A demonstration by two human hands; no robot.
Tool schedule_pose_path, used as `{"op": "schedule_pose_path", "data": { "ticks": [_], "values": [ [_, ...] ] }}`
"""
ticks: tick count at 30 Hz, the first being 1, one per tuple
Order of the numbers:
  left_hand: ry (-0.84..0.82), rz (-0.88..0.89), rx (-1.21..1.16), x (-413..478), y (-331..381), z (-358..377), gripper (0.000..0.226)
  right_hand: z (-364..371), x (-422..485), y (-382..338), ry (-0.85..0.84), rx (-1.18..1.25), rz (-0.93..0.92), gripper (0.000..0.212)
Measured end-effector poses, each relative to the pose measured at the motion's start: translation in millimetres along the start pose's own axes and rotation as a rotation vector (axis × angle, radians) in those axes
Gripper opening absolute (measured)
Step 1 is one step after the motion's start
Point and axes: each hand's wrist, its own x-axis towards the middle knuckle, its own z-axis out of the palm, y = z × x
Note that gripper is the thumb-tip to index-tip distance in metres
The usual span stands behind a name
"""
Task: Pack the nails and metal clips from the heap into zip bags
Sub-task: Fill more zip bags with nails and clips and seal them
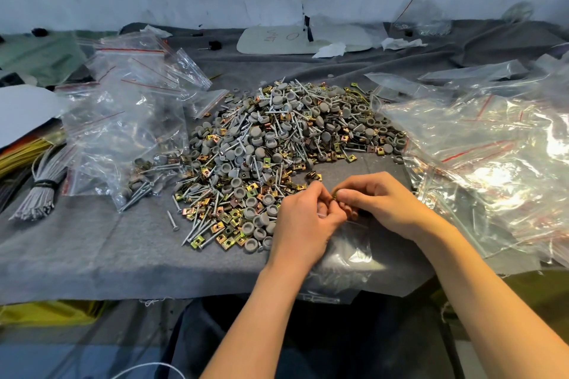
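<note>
The step in hand looks like loading: both hands meet just in front of the heap (277, 138) of nails, metal clips and grey caps, over a clear zip bag (348, 258) that lies flat on the near edge of the cloth-covered bench (92, 249). The right hand (378, 203) has a tight fingertip grip, thumb against forefinger, pinching brass-coloured metal clips (334, 194) at the spot where the two hands touch. The left hand (303, 218) is curled as well, and its grip seems to be on the mouth of the zip bag, though the film is too clear and the fingers too bunched to be sure. Loose nails (197, 224) lie at the heap's near edge, well within reach. Next, I judge, the bag's mouth must be held apart wide enough for the clips to drop in cleanly, since thin film tends to close on itself; after that comes a reach to the heap for nails. Filled bags (129, 132) lie to the left.
</note>
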Motion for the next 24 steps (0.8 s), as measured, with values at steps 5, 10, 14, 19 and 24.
{"op": "schedule_pose_path", "data": {
  "ticks": [5,10,14,19,24],
  "values": [
    [0.017,-0.034,-0.086,0.5,-3.1,-1.1,0.010,2.8,-3.3,1.9,0.044,0.089,-0.041,0.015],
    [-0.003,-0.012,-0.115,-1.6,-4.5,-1.0,0.014,2.7,-8.0,4.7,0.132,0.175,-0.038,0.022],
    [-0.041,0.000,-0.143,-2.3,-4.3,-1.7,0.022,2.6,-8.5,4.7,0.160,0.170,-0.024,0.021],
    [-0.019,-0.017,-0.102,-1.3,-4.6,-0.5,0.030,3.1,-10.5,5.9,0.178,0.103,-0.041,0.010],
    [-0.017,-0.036,-0.115,-1.2,-3.9,-0.4,0.028,4.5,-11.5,2.5,0.164,0.056,-0.075,0.011]
  ]
}}
